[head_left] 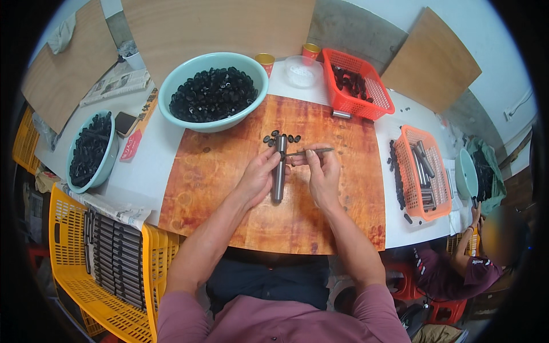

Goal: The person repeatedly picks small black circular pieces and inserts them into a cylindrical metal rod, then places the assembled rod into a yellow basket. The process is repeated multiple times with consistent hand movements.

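A shiny metal tube [278,184] lies lengthwise above the wooden board [229,220], with my left hand [255,178] closed around its upper half. My right hand [324,177] pinches a thin dark rod-like tool [321,150]. The tool points left, and its tip meets the tube's side at a small dark spot, where my left thumb also rests. Whether that spot is a hole or a black piece is too small to tell. Just beyond the tube, several small black oval pieces [290,138] are scattered on the board.
A mint basin [166,103] heaped with black pieces stands far left, a smaller basin [114,160] beyond it. Red basket [366,108] and orange basket [426,214] of tubes line the right. A yellow crate [63,228] flanks my left. Another person [443,268] sits at right.
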`<state>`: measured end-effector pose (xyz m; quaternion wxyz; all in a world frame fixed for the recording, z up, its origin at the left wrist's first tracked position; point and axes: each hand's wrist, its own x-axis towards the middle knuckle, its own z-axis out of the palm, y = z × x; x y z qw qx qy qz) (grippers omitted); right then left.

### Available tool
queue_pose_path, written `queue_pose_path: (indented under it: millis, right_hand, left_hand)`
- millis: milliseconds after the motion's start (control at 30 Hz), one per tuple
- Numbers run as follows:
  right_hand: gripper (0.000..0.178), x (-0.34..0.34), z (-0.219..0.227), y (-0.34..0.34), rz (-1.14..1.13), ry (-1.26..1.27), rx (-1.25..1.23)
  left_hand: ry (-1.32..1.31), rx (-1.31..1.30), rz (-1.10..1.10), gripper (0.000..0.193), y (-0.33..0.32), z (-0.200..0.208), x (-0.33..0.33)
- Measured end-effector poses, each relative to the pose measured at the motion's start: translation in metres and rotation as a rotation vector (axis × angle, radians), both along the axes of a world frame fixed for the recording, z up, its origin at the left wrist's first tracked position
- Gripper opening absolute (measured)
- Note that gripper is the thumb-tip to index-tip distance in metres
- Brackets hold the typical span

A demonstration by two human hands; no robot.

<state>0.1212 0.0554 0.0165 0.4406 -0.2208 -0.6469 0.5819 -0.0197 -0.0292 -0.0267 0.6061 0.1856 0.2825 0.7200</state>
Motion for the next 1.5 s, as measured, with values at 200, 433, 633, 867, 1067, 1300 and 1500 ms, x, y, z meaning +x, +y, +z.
queue_pose_path:
  millis: [200, 433, 633, 867, 1067, 1300, 1500]
  right_hand:
    - [0.011, -0.001, -0.008, 0.007, 0.028, 0.061, -0.182]
    - [0.011, -0.002, -0.019, 0.004, 0.043, 0.116, -0.145]
    - [0.011, 0.027, 0.037, 0.027, -0.319, -0.254, 0.371]
    - [0.011, 0.09, 0.008, 0.126, -0.392, -1.203, 0.91]
    - [0.012, 0.094, -0.03, 0.134, -0.455, -1.082, 0.926]
    - [0.025, 0.035, 0.013, 0.057, 0.029, -0.802, 0.46]
    - [0.027, 0.009, -0.019, 0.046, 0.135, -0.698, 0.486]
  left_hand:
    - [-0.005, -0.014, 0.029, 0.025, -0.001, 0.001, 0.001]
    - [-0.027, -0.037, 0.042, 0.024, 0.002, 0.008, 0.004]
    - [0.0, -0.071, 0.062, 0.031, -0.004, 0.009, -0.004]
    - [-0.095, 0.028, 0.083, 0.035, 0.002, 0.003, -0.008]
    - [-0.131, 0.038, 0.144, 0.036, 0.002, -0.003, -0.012]
    - [-0.144, 0.023, 0.158, 0.035, 0.002, -0.001, -0.013]
    - [-0.125, 0.037, 0.133, 0.038, 0.0, -0.003, -0.011]
